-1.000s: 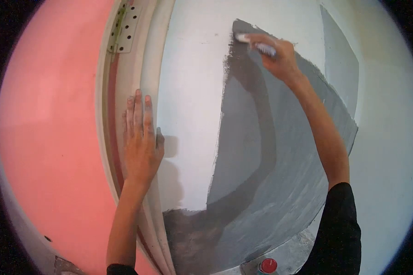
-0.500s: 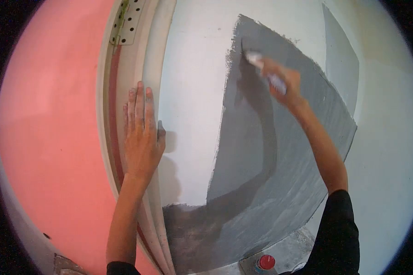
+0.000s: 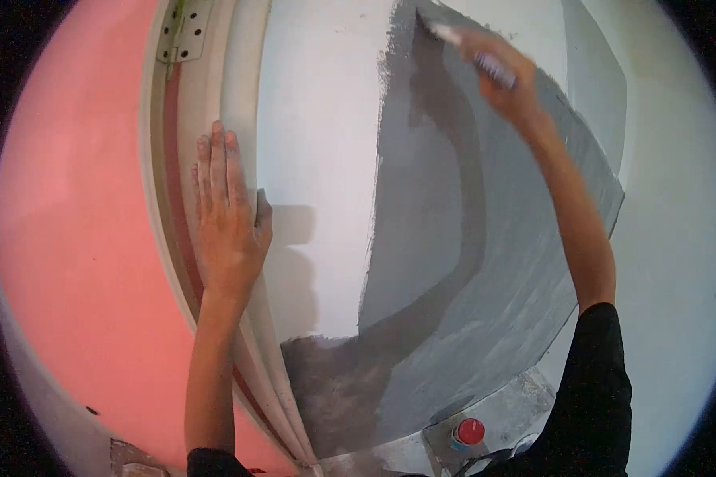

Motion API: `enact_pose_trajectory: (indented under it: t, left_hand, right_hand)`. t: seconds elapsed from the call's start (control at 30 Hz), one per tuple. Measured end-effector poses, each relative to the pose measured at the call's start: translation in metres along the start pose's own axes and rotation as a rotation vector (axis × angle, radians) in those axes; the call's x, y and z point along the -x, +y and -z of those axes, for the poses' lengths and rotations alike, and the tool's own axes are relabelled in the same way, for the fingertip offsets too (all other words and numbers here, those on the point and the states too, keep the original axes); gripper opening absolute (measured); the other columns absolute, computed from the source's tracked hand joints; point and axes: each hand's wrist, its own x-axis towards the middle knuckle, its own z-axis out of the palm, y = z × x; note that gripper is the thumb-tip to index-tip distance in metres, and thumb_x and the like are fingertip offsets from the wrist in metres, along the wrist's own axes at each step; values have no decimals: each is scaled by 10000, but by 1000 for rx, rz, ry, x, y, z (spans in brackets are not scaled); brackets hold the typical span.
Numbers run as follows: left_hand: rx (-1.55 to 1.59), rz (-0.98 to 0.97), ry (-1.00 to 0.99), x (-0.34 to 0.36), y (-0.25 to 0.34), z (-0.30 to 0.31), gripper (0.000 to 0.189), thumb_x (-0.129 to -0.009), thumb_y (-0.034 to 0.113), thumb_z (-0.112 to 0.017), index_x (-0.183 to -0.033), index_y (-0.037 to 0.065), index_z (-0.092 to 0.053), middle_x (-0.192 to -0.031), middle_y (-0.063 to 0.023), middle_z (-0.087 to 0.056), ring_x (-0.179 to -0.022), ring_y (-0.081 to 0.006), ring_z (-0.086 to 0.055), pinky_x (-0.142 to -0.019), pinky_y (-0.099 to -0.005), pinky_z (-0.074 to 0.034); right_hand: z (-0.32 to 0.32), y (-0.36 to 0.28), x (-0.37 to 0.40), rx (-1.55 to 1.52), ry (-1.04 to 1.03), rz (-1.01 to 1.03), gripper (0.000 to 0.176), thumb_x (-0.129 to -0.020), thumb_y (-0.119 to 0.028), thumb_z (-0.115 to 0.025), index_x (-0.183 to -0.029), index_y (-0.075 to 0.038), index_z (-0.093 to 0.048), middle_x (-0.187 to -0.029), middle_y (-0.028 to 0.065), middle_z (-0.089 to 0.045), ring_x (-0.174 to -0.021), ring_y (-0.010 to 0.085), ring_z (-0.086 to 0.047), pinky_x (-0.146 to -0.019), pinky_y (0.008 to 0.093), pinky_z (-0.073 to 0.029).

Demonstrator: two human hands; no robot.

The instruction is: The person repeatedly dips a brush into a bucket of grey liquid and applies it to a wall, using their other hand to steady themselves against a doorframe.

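Note:
My right hand grips a paintbrush, its dark bristles touching the wall near the top of the grey painted area. The brush handle shows partly between my fingers. The grey area has a rough left edge against the bare white wall. On the left, my left hand lies flat on the pale door frame, fingers stretched upward and thumb apart. Grey smudges mark its fingertips.
A pink door with a metal hinge is at the left. On the floor below stands a container with a red lid. A pale side wall meets the grey area at the right.
My right hand and the brush have moved up along the wall. The view has tilted slightly, shifting the door frame leftward. My left hand stays on the frame.

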Motion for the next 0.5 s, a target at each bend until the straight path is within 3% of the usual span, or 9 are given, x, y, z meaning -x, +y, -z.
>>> enact_pose_trajectory:
  t: [0.03,0.1,0.17,0.23,0.33,0.47,0.5]
  left_hand:
    - [5,6,1,0,0,0,951,-744,-51,-659,-1536,75,-149,-1593,-117,-199,-1468,-324,-197,-1191,-466,-245]
    - [-4,3,1,1,0,-1,942,-750,-50,-655,-1535,78,-151,-1593,-113,-203,-1468,-324,-198,-1189,-466,-250]
    - [-8,12,2,1,0,-1,938,-753,-50,-652,-1535,80,-152,-1592,-112,-206,-1468,-324,-199,-1189,-465,-252]
    - [-2,20,-3,1,1,-1,936,-754,-49,-652,-1536,83,-154,-1591,-114,-207,-1468,-324,-197,-1189,-462,-252]
    - [-5,10,2,2,-3,-5,943,-752,-53,-655,-1537,86,-151,-1591,-120,-206,-1470,-327,-191,-1188,-465,-252]
    - [52,-21,32,0,0,-2,920,-751,-28,-664,-1527,56,-176,-1573,-155,-241,-1455,-355,-221,-1187,-476,-223]
    - [47,-19,28,0,1,-1,919,-749,-30,-664,-1526,54,-181,-1572,-155,-243,-1455,-354,-221,-1187,-475,-223]
  right_hand:
    - [-9,-17,25,14,-8,33,332,-860,-55,-658,-1178,-149,-644,-1263,87,-645,-952,239,-703,-830,333,-570]
    - [-15,-76,74,-52,-121,19,334,-843,-99,-699,-1174,-116,-659,-1255,122,-643,-1070,271,-670,-877,331,-570]
    - [-7,-136,121,-67,-372,-52,325,-827,-141,-717,-1147,-130,-665,-1271,150,-627,-998,259,-701,-747,316,-611]
    - [6,-169,131,-240,-269,51,329,-847,-126,-680,-1174,-137,-651,-1261,157,-631,-1035,268,-686,-738,272,-605]
    - [40,-164,97,-446,-199,-168,299,-828,-110,-720,-1122,-118,-663,-1218,150,-653,-973,248,-706,-729,307,-608]
    - [29,-58,36,-57,70,34,318,-806,64,-655,-1086,-85,-654,-1186,132,-672,-1010,250,-690,-805,318,-586]
    - [23,-41,20,-37,80,-48,333,-796,82,-647,-1081,-89,-656,-1196,117,-671,-1017,245,-687,-821,320,-581]
